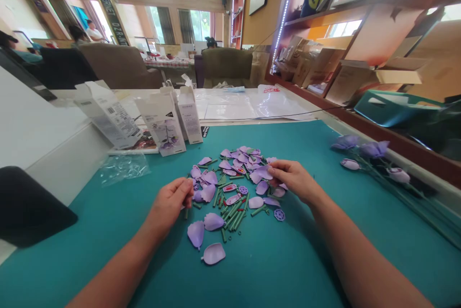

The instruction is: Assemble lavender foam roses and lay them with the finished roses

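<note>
My right hand (293, 179) pinches a lilac plastic petal (264, 172) between thumb and fingertips at the right side of a pile of flower parts. At the pile's left edge, my left hand (172, 201) is closed with thumb against fingers; what it holds, if anything, is hidden. Loose purple petals (209, 193) lie around both hands. Short green stem tubes (236, 219) are heaped in the middle, among small red pieces. A purple wheel-shaped piece (279, 215) rests below my right hand. Nearer to me lie several separate petals, one a pale petal (213, 254).
White printed boxes (162, 123) stand open at the back left, beside a clear plastic bag (124, 169). A black object (32, 207) is at the left edge. Purple flowers on long stems (374, 149) lie at the right. Cardboard boxes (355, 77) and a teal bin (396, 106) sit beyond.
</note>
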The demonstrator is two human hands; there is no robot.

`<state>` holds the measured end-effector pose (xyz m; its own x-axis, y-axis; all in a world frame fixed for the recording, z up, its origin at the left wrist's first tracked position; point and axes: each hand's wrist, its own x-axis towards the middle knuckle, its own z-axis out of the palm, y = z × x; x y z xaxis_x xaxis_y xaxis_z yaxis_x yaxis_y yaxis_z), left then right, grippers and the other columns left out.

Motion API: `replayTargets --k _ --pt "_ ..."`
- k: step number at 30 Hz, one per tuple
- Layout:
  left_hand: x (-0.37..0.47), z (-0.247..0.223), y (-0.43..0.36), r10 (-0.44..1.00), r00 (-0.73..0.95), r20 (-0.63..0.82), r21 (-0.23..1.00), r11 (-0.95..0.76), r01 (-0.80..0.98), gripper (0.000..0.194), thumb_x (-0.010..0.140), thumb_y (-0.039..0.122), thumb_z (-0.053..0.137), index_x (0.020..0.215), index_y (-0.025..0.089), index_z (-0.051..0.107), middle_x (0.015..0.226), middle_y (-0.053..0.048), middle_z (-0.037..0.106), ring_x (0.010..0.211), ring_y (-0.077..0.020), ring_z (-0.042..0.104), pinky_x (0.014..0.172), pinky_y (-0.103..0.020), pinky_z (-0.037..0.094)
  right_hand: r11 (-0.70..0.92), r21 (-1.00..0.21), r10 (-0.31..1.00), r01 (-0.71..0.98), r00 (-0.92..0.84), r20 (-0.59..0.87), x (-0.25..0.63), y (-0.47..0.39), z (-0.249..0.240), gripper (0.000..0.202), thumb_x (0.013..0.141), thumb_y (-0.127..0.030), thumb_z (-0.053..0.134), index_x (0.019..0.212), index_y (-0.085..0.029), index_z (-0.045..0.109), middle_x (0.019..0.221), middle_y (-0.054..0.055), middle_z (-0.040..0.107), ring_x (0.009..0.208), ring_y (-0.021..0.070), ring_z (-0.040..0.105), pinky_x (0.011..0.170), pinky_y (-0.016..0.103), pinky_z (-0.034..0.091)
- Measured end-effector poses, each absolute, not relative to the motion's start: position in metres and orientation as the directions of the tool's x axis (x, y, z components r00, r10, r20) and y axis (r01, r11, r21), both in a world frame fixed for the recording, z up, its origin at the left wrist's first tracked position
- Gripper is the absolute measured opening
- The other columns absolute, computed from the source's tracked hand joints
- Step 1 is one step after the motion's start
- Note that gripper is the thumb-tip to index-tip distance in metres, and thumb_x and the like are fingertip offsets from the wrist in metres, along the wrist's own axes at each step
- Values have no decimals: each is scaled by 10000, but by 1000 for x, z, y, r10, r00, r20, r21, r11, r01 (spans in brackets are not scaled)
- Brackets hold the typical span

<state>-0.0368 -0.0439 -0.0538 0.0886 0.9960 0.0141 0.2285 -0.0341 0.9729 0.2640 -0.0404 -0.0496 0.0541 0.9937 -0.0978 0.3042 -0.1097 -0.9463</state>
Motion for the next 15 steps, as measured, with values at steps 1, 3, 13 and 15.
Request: replayTargets --k 1,3,13,15 --pt "-36 -54 -45 995 100 30 962 -56 267 344 777 489 547 604 193 571 494 22 513 488 -130 461 490 -226 372 -129 -962 992 241 20 -128 256 -42 -49 346 625 -458 718 809 -172 651 595 -22 629 542 128 596 526 241 462" --pt "-33 -54 -49 989 135 58 943 -99 317 294 784 446 541 687 187 640 543 12 555 514 -139 499 507 -233 392 -161 -975 984 154 -56 -171 239 -46 -46 340 599 -423 752 808 -179 639 595 -34 627 553 125 613 558 246 486" --pt "-25 -51 -66 901 387 196 839 -358 409 225 854 360 521 877 203 681 822 -19 675 757 -173 587 693 -256 442 -34 -977 925 211 -363 -111 172 -58 -29 155 714 -322 683 723 -178 624 564 -47 547 514 81 480 492 211 383" --pt "-25 -50 -67 901 393 185 825 -360 436 247 853 368 514 726 187 625 664 14 588 636 -141 515 613 -239 400 -14 -979 916 202 -391 -93 164 -61 -27 170 737 -338 672 749 -174 631 575 -43 534 516 80 456 473 209 350"
